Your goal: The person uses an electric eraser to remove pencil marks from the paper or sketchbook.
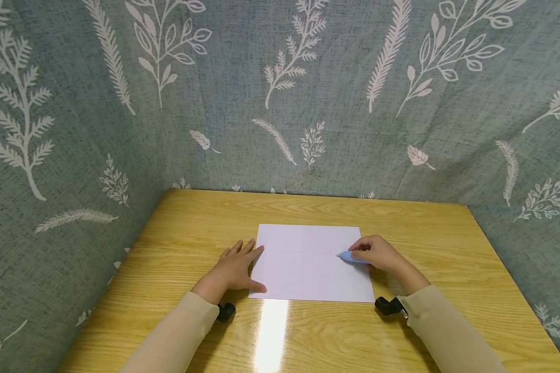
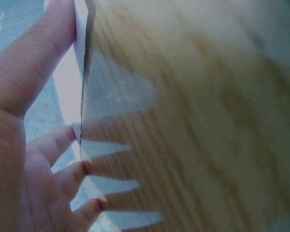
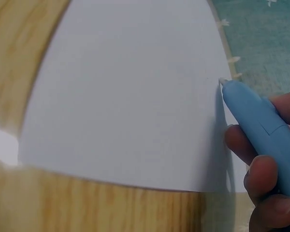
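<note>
A white sheet of paper (image 1: 308,269) lies flat on the wooden table. Across its middle runs a very faint line in the head view. My right hand (image 1: 377,255) grips a thick light-blue pen (image 3: 261,116) over the right part of the sheet. The pen's narrow pale tip points left, at or just above the paper; which of the two I cannot tell. My left hand (image 1: 235,269) rests with spread fingers at the sheet's left edge, the thumb (image 2: 36,58) and index fingertip over the paper. The other fingers reach onto the table.
The wooden table (image 1: 205,212) is bordered by a grey-green cloth (image 1: 233,134) with white leaf prints at the back and sides. A bright light reflection lies on the table in front of the sheet. A dark wrist camera (image 1: 388,306) sits below each hand.
</note>
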A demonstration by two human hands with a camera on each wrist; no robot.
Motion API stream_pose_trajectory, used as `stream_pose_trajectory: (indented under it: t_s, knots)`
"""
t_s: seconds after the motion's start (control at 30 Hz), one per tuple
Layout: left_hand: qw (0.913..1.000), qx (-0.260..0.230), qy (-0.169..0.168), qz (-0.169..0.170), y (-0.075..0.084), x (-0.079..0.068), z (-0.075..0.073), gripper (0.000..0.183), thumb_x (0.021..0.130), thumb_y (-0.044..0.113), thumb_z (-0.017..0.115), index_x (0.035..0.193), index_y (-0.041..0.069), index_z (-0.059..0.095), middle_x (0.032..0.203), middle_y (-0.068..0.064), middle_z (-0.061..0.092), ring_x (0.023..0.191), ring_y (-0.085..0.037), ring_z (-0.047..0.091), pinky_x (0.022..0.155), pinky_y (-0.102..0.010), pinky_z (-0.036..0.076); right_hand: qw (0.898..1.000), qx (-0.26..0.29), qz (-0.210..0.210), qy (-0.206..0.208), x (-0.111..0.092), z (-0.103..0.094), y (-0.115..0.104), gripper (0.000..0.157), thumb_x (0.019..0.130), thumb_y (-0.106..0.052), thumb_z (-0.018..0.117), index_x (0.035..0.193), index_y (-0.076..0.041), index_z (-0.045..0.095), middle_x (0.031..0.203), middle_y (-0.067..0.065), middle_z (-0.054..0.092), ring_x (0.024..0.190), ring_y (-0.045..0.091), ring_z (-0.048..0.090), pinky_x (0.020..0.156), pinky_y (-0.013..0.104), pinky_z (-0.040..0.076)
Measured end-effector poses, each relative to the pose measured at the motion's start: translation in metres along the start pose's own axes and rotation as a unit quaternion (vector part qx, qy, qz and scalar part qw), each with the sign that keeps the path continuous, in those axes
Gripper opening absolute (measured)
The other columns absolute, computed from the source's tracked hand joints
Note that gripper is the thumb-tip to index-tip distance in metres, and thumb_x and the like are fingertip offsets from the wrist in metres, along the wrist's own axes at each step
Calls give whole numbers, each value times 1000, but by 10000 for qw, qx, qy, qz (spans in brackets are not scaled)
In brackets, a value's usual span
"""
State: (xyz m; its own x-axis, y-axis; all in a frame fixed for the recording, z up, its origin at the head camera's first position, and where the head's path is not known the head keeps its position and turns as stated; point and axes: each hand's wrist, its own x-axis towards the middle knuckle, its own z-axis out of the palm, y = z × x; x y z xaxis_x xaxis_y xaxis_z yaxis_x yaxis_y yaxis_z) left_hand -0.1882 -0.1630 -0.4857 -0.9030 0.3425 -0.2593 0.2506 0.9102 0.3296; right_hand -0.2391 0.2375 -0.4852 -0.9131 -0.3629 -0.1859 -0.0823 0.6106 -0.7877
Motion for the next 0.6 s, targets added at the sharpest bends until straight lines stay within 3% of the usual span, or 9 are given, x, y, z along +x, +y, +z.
stream_pose_trajectory:
  t_s: [0.6]
  knots:
    - [10000, -4, 35, -29, 1, -2, 3, 111, 71, 65, 81, 159, 21, 32, 167, -13, 14, 151, -44, 7, 119, -64, 10, 10000, 50, -24, -52, 0, 1, -2, 23, 97, -17, 67, 111, 0, 74, 88, 7, 66, 56, 20, 51, 49, 34, 48]
